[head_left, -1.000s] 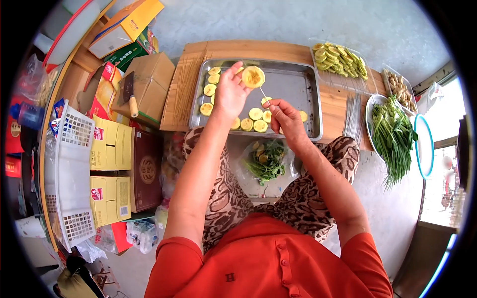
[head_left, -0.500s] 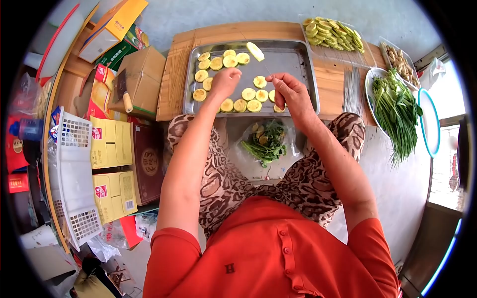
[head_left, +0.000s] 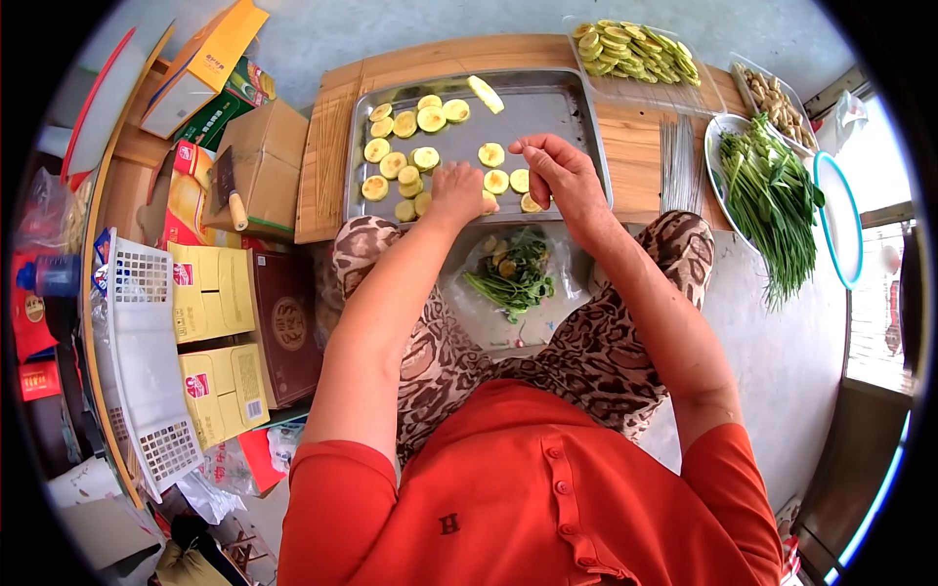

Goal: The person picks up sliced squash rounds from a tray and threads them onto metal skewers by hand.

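Note:
My right hand pinches a thin metal skewer near its lower end. A single zucchini slice is threaded on the skewer, tilted above the metal tray. My left hand is low over the tray's near side, palm down, fingers forward and thumb apart. It covers some of the slices; one shows beside the thumb, but a grip on it is not visible. More pale yellow-green zucchini slices lie around the tray, mostly toward its left.
A clear container of threaded slices stands at the back right. Bare metal skewers lie beside the tray. Farther right are a plate of green chives and a tray of skewered food. A cleaver rests by cartons at left.
My left hand has dropped from above the tray onto the slices at its near side. My right hand still holds the skewer with one slice. The whole view has shifted slightly.

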`<state>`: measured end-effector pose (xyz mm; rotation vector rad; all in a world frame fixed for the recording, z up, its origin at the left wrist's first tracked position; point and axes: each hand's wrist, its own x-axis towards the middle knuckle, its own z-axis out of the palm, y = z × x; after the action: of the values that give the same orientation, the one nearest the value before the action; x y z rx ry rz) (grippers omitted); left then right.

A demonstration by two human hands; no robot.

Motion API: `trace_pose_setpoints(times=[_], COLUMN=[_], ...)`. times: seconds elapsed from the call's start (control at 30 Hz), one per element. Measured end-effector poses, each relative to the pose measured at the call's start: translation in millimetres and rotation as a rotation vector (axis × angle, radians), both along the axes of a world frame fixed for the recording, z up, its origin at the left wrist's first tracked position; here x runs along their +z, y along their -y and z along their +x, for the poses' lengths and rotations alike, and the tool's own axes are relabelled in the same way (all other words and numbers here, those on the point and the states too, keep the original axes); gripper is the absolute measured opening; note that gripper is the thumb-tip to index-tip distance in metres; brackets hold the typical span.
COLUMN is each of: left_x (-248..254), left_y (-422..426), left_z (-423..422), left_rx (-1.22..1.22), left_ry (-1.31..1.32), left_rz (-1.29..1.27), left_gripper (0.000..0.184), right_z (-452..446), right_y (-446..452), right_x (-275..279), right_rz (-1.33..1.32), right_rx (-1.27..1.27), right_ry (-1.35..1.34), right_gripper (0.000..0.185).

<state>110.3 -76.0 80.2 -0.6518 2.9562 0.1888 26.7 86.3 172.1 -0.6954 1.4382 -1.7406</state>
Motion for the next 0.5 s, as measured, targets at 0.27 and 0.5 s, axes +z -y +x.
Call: trace_pose_setpoints(times=[0.27, 0.5], left_x=[0, -12], left_y=[3, 12], left_z=[-2, 11], left_rx=[0.011, -0.119], left_ry=[0.047, -0.145], left_rz=[0.044, 0.116], left_gripper=[0.04, 0.026], right_z=[-3, -4], right_y=[-1, -2], right_x=[0, -2], right_rz=[-0.017, -0.009], right_rx=[-0.007, -0.011], right_ry=[0.0, -0.019], right_gripper=[0.019, 0.019])
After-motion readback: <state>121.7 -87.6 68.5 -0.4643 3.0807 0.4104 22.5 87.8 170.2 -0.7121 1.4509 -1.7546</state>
